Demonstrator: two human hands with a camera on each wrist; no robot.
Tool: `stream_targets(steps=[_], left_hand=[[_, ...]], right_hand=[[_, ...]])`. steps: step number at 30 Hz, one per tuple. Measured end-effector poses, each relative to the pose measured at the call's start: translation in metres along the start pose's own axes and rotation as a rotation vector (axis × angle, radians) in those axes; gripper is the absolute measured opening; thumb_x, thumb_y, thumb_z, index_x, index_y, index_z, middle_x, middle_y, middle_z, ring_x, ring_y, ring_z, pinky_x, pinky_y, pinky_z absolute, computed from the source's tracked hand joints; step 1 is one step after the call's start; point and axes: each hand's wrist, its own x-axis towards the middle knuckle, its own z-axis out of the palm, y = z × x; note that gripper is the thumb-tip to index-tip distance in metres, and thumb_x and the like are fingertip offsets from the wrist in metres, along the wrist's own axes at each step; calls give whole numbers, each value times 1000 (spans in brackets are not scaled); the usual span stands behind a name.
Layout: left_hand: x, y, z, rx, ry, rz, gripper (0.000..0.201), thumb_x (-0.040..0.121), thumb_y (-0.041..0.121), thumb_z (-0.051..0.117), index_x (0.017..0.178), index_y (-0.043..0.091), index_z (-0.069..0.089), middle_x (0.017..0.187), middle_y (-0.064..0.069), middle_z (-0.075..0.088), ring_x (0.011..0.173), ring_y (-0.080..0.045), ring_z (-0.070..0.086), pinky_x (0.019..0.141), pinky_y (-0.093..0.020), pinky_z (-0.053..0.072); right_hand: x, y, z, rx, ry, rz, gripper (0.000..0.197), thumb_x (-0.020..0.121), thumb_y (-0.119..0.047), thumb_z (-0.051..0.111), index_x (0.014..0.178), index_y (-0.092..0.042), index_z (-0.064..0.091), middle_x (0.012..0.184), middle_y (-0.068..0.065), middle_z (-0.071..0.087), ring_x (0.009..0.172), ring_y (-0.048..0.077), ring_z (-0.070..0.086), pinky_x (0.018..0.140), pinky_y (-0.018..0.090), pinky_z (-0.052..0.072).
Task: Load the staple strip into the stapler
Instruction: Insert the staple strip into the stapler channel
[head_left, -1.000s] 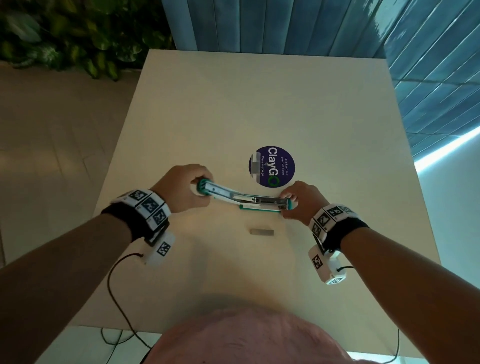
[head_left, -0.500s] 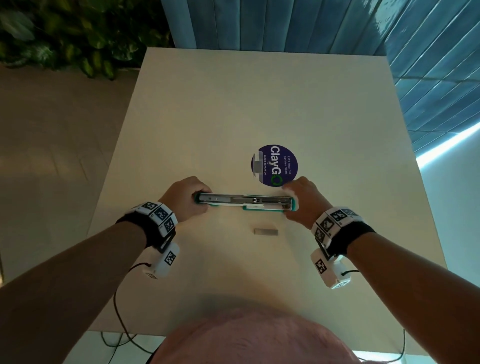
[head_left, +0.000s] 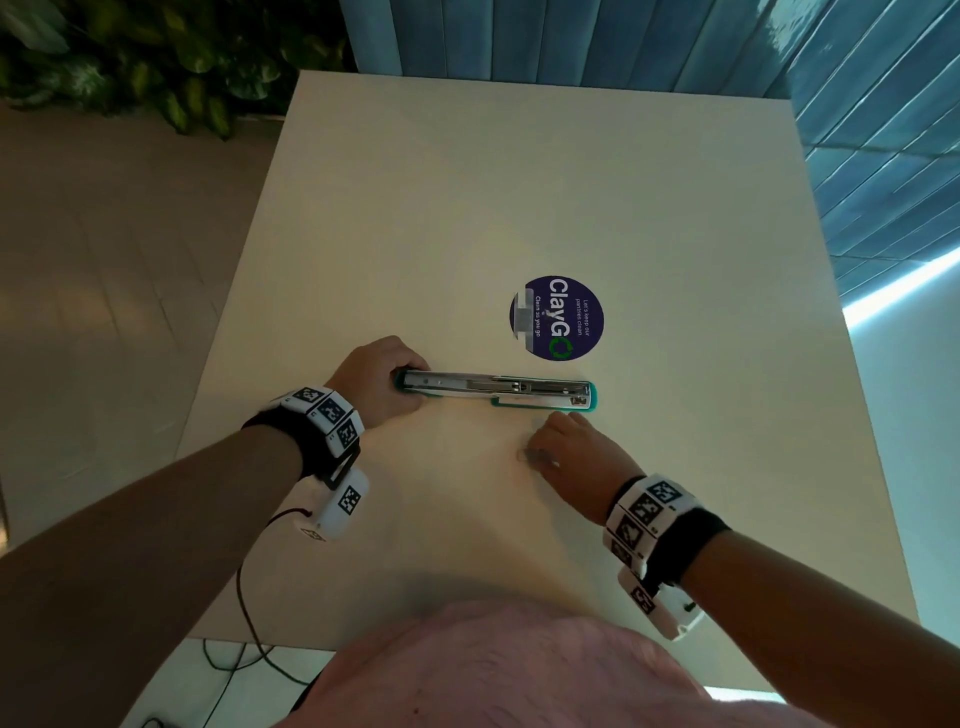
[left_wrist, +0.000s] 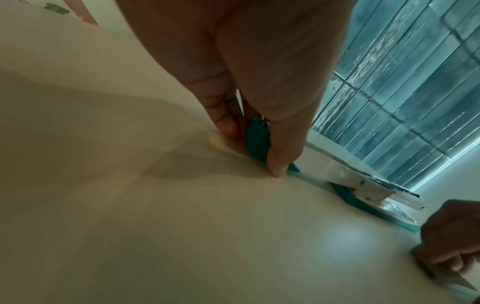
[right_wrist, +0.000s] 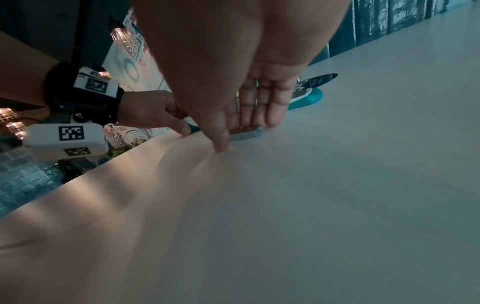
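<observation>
Blue slatted panels back a pale square worktop (head_left: 467, 208), with leafy plants at its far left corner and a round purple sticker (head_left: 557, 318) stuck near its middle. Just nearer than the sticker lies the stapler (head_left: 493, 391), a teal body opened out flat so its metal channel faces up, running left to right across the worktop.

The left hand (head_left: 376, 382) grips the stapler's left end: in the left wrist view the thumb and a finger curl down either side of the teal tip, their ends touching the worktop.

The right hand (head_left: 574, 452) is apart from the stapler, just nearer than its right end, lowered over the staple strip (right_wrist: 245, 134). The strip (a short grey bar, mostly hidden from the head camera) lies flat on the worktop. In the right wrist view the fingers (right_wrist: 259, 107) reach down almost straight onto its far side and the thumb comes down at its near side, pinching it; it is not lifted clear of the surface.
</observation>
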Motion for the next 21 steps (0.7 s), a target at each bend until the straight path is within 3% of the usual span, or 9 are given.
stream_targets(steps=[3,8,10,15,21], left_hand=[[0,-1,-1,-4,8,9,29,66,15,77,93,17,68,87,-3,60,75,-18,54,62,-12,35],[1,-2,0,-20,2,29,30,65,12,76,94,16,68,86,-3,59,75,-18,54,64,-14,35],[0,-2,0,-25,10,30,30,65,11,76,93,15,68,86,-4,60,75,-19,54,64,-14,36],[0,-3,0,-24,9,24,28,65,12,76,91,17,68,84,0,57,72,-17,53,63,-13,34],[1,-2,0,-24,14,15,27,65,13,76,91,17,68,86,0,59,74,-17,55,63,-12,35]], right_hand=[[2,-2,-7,-45,-43,-30,19,91,-21,49,104,-12,60,108,10,57,103,27,48,91,42,46],[14,-3,-37,47,221,-49,9,87,-21,54,91,-16,60,94,4,61,91,20,50,80,35,47],[24,1,-51,17,263,-29,9,86,-21,55,90,-15,60,91,4,60,88,20,50,77,33,47],[39,12,-59,-59,160,41,12,86,-21,53,93,-14,62,95,2,59,86,15,44,75,27,41],[40,11,-58,-44,141,27,13,86,-19,53,93,-14,63,95,3,59,85,14,45,73,25,40]])
